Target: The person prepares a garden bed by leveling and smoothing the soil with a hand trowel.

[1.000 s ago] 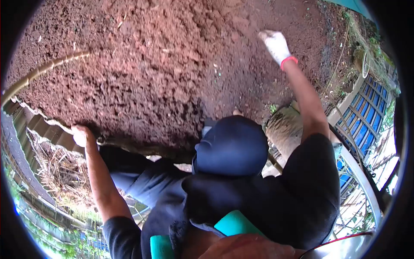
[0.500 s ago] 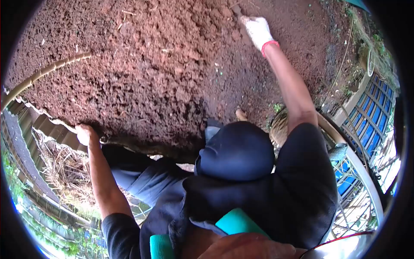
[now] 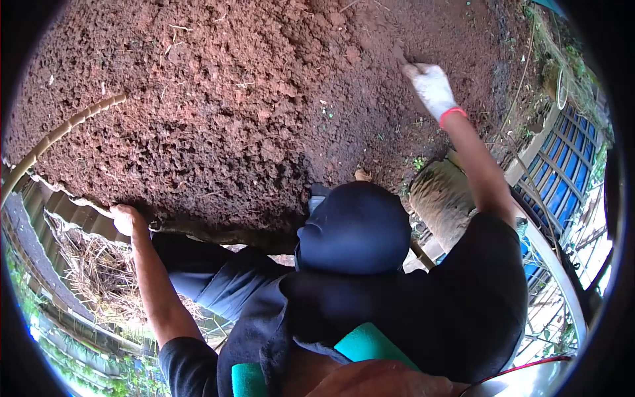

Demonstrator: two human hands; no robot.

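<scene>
My right hand (image 3: 431, 89), in a white glove with a red cuff, reaches over the smooth brown soil at the upper right. Its fingers are closed round a small hand tool (image 3: 399, 53) with a soil-coloured blade pointing away from me; its exact kind I cannot tell. On the left, my bare left hand (image 3: 126, 220) is closed over the top edge of the corrugated sheet (image 3: 92, 215) that borders the soil bed. Loose, crumbly reddish soil (image 3: 218, 112) fills the bed between the hands.
A bent, ribbed cane (image 3: 73, 122) arches over the bed's left side. Dry straw (image 3: 99, 271) lies beyond the sheet. By my right arm stands a rough, soil-caked cylindrical object (image 3: 440, 198). Blue slatted panels (image 3: 569, 172) are at the far right. My knee (image 3: 354, 228) is against the bed edge.
My right hand has moved right and toward me across the soil with the tool in it. The left hand stays on the sheet's edge, and my view has shifted slightly.
</scene>
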